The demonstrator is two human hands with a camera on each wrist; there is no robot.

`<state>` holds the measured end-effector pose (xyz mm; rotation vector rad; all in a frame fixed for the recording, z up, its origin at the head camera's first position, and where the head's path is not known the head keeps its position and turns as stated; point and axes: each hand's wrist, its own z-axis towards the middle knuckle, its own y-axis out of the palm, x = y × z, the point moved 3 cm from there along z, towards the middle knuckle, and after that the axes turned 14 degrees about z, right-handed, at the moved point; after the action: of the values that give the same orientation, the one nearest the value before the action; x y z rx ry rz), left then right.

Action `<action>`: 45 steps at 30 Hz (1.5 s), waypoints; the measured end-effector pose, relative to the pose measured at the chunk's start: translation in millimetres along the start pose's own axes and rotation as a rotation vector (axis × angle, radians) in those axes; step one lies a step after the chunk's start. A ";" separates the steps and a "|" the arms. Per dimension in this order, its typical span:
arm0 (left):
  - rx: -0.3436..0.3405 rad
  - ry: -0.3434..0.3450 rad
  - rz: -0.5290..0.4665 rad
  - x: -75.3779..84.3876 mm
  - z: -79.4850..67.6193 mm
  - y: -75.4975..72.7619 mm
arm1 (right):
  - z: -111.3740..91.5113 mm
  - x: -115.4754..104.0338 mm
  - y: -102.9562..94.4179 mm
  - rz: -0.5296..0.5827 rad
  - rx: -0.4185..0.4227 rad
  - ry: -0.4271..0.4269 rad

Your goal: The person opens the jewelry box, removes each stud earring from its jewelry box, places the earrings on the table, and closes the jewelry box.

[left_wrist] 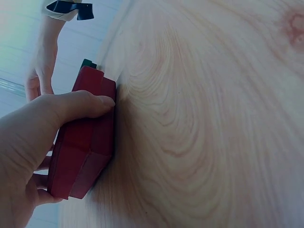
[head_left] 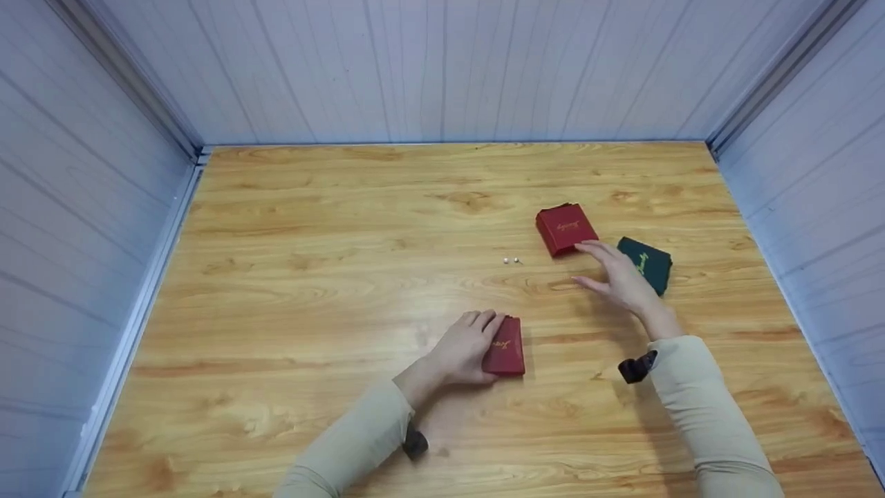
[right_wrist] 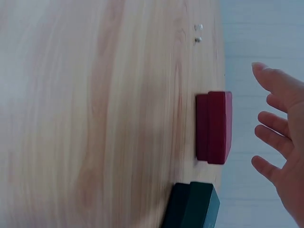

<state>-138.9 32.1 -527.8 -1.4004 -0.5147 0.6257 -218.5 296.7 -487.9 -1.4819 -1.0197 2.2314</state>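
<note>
My left hand [head_left: 464, 351] grips a small red jewelry box [head_left: 507, 349] by its sides, low at the tabletop; in the left wrist view the thumb presses along one side of that red box [left_wrist: 78, 142]. My right hand [head_left: 619, 278] hovers above the table with fingers spread, holding nothing. Just beyond its fingertips lies a second, squarer red box [head_left: 567, 228] with gold lettering, and a dark green box [head_left: 646, 264] sits partly behind the hand. In the right wrist view the squarer red box [right_wrist: 216, 127] and green box [right_wrist: 192, 206] both look closed.
Two tiny stud earrings [head_left: 511, 261] lie on the wooden table [head_left: 297, 290], left of the squarer red box. Pale panelled walls [head_left: 442, 69] enclose the table at the back and both sides. Each wrist carries a small black camera [head_left: 637, 366].
</note>
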 end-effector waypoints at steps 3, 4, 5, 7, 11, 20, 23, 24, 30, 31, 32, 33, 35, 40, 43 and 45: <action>0.006 0.000 -0.008 -0.9 -0.8 -0.3 | 0.2 5.6 -8.5 -0.012 -0.011 0.056; 0.005 0.001 -0.009 -1.4 -1.2 -0.4 | 0.1 7.7 -11.3 -0.017 -0.015 0.072; 0.004 0.002 -0.011 -1.9 -1.5 -0.7 | 0.0 9.9 -14.1 -0.020 -0.017 0.089; 0.002 0.002 -0.005 -3.2 -2.2 -1.2 | -0.5 14.9 -19.7 -0.027 -0.015 0.122; 0.000 -0.006 -0.006 -7.2 -3.8 -2.9 | -2.2 25.5 -29.0 -0.031 -0.004 0.169; -0.003 -0.051 -0.046 -20.5 -6.4 -5.2 | -9.4 46.2 -38.5 -0.040 -0.038 0.259; -0.005 -0.059 -0.048 -26.2 -7.0 -6.2 | -12.8 52.4 -40.4 -0.046 -0.058 0.292; -0.005 -0.061 -0.049 -28.3 -7.1 -6.6 | -14.0 54.3 -41.2 -0.047 -0.063 0.297; -0.015 -0.077 -0.077 -41.4 -8.7 -9.2 | -18.4 63.6 -46.7 -0.067 -0.077 0.299; -0.019 -0.082 -0.084 -43.7 -8.7 -9.2 | -18.7 65.2 -47.4 -0.070 -0.083 0.301; -0.025 -0.084 -0.087 -46.0 -8.6 -9.4 | -18.9 67.0 -48.1 -0.075 -0.092 0.306; -0.030 -0.086 -0.093 -48.2 -8.5 -9.5 | -19.2 68.5 -48.8 -0.078 -0.102 0.311; -0.032 -0.087 -0.101 -53.0 -8.7 -10.1 | -19.2 70.5 -49.8 -0.082 -0.117 0.326; -0.028 -0.090 -0.107 -64.0 -9.7 -12.5 | -21.2 74.3 -52.0 -0.079 -0.135 0.373; -0.044 -0.107 -0.120 -70.6 -10.1 -14.3 | -21.4 76.9 -52.5 -0.078 -0.138 0.396; -0.055 -0.117 -0.124 -74.9 -10.0 -16.0 | -21.0 78.6 -52.6 -0.081 -0.145 0.411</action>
<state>-185.9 -26.7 -510.5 -1.3770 -0.7109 0.5992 -242.2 387.8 -511.2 -1.8238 -1.0950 1.7253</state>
